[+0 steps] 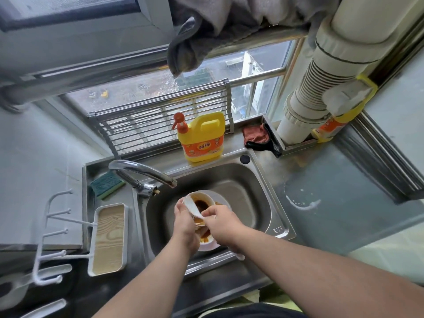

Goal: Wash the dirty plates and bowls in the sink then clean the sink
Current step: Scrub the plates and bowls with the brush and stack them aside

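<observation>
A steel sink (263,184) holds a stack of dirty white dishes. On top sits a small white bowl (207,196) smeared with brown-orange sauce. A white spoon (193,206) lies across it. My left hand (185,222) grips the near-left side of the bowl. The spoon's handle is pinched by my right hand (221,222). Under my hands lies a white plate (207,246) with orange sauce, partly hidden. Another plate's rim (221,198) shows behind the bowl.
A faucet (142,171) arches over the sink's left side. A green sponge (107,184) lies at the back left. Yellow dish soap (202,136) stands behind the sink, a red cloth (255,135) to its right. A white tray (109,239) sits left. Soap foam (302,204) marks the right counter.
</observation>
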`<state>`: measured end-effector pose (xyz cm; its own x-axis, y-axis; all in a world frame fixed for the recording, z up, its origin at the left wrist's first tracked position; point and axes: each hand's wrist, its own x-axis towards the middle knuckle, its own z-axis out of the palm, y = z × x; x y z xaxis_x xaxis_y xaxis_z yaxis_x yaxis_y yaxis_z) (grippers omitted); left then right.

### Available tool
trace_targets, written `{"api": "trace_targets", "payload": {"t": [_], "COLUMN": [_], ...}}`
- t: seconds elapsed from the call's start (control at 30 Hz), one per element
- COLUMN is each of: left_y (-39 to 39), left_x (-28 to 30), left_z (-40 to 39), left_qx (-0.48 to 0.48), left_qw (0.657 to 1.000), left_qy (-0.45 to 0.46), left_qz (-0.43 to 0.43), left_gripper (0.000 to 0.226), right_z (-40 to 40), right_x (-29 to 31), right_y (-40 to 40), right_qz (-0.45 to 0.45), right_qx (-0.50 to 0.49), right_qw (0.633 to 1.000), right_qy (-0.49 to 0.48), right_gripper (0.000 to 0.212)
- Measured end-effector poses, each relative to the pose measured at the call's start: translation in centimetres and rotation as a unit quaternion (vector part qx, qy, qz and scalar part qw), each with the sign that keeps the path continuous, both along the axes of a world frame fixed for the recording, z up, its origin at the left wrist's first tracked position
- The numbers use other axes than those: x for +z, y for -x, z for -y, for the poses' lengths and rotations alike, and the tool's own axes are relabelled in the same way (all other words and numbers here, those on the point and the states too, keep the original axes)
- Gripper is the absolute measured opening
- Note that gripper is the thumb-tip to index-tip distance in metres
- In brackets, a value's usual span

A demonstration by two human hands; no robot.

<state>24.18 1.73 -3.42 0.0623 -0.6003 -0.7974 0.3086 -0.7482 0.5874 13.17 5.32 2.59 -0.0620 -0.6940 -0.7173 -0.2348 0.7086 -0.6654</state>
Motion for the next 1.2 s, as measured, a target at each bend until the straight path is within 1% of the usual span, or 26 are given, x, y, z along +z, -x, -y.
{"api": "trace_targets", "payload": {"t": [0.03,0.07,0.1,0.13,0.2,0.23,0.27,0.37,0.4,0.47,0.53,0.6,0.63,0.67,0.73,0.8,0.83,0.87,0.93,0.97,1.03,1.1,1.17,1.2], "left_y": [0.6,1.0,1.1,0.9,-0.4,-0.9,-1.0,0.5,0.9,0.3,-1.7,-3.1,-3.1,-3.0,-2.7,-2.9,-2.9,-2.6,-1.8,-1.6,-2.1,-3.0,-3.0,-2.6], "left_x": [0.3,0.5,0.6,0.4,-0.3,-0.6,-0.7,0.0,0.1,-0.2,-0.8,-1.2,-1.2,-0.9,-0.5,-0.5,-0.4,-0.2,0.3,0.4,0.0,-0.7,-0.9,-0.7], "left_z": [-0.4,-0.8,-0.8,-0.8,-0.4,-0.5,-0.8,-1.5,-1.6,-1.3,-0.8,-0.5,-0.5,-0.6,-0.7,-0.5,-0.5,-0.5,-1.0,-1.1,-1.1,-1.1,-1.6,-1.8], "left_qx": [0.010,0.018,0.027,0.029,0.020,0.014,0.009,0.002,0.003,0.006,-0.015,-0.026,-0.029,-0.035,-0.043,-0.049,-0.057,-0.059,-0.060,-0.069,-0.089,-0.112,-0.129,-0.134], "left_qw": [1.000,0.999,0.999,0.999,0.999,0.999,0.999,0.999,0.998,0.998,0.996,0.992,0.990,0.988,0.989,0.991,0.992,0.992,0.992,0.991,0.988,0.983,0.980,0.979], "left_qy": [-0.013,-0.022,-0.028,-0.028,-0.032,-0.042,-0.050,-0.049,-0.050,-0.059,-0.073,-0.115,-0.139,-0.152,-0.143,-0.119,-0.109,-0.104,-0.106,-0.103,-0.087,-0.072,-0.071,-0.074], "left_qz": [-0.012,-0.017,-0.016,-0.012,-0.004,0.000,0.003,0.014,0.024,0.033,0.040,0.032,0.021,0.015,0.022,0.033,0.038,0.039,0.043,0.056,0.087,0.124,0.135,0.132], "left_gripper": [0.038,0.038,0.038,0.037,0.036,0.037,0.038,0.035,0.036,0.039,0.040,0.056,0.065,0.068,0.056,0.044,0.042,0.041,0.039,0.035,0.032,0.031,0.030,0.030], "right_z": [0.2,0.0,-0.3,-0.6,-1.2,-1.3,-1.1,-0.3,-0.4,-1.2,-1.4,-0.6,0.0,0.5,0.9,0.5,0.3,0.2,0.0,0.0,0.2,0.4,1.0,1.2], "right_x": [-0.1,-0.3,-0.6,-0.8,-1.2,-1.2,-1.1,-0.8,-0.9,-0.7,0.1,0.4,0.4,0.3,-0.1,-0.8,-1.1,-1.4,-1.1,-0.9,-0.2,0.1,-0.2,-0.7], "right_y": [-0.3,-0.7,-1.0,-1.0,-0.3,0.0,0.2,-1.0,-1.5,-1.4,-0.1,1.2,1.5,1.6,1.6,1.6,1.5,1.1,-0.2,-0.6,0.1,2.1,3.3,3.2], "right_qz": [0.015,0.024,0.025,0.016,-0.012,-0.015,-0.010,0.025,0.023,0.004,-0.007,-0.036,-0.066,-0.108,-0.193,-0.240,-0.243,-0.228,-0.148,-0.113,-0.077,-0.097,-0.182,-0.225], "right_qx": [-0.048,-0.074,-0.080,-0.059,0.020,0.044,0.046,-0.041,-0.046,0.005,0.082,0.157,0.194,0.228,0.264,0.261,0.248,0.226,0.176,0.167,0.197,0.273,0.345,0.362], "right_qw": [0.999,0.996,0.995,0.997,0.998,0.998,0.998,0.997,0.997,0.998,0.995,0.987,0.979,0.968,0.945,0.935,0.938,0.947,0.973,0.979,0.977,0.956,0.920,0.904], "right_qy": [-0.020,-0.035,-0.046,-0.051,-0.052,-0.053,-0.051,-0.060,-0.064,-0.060,-0.051,-0.027,-0.010,0.009,0.019,0.004,-0.002,-0.008,-0.022,-0.028,-0.035,-0.040,-0.032,-0.025], "right_gripper": [0.014,0.015,0.016,0.015,0.015,0.017,0.019,0.029,0.028,0.022,0.020,0.020,0.021,0.023,0.027,0.026,0.025,0.024,0.022,0.022,0.026,0.029,0.032,0.034]}}
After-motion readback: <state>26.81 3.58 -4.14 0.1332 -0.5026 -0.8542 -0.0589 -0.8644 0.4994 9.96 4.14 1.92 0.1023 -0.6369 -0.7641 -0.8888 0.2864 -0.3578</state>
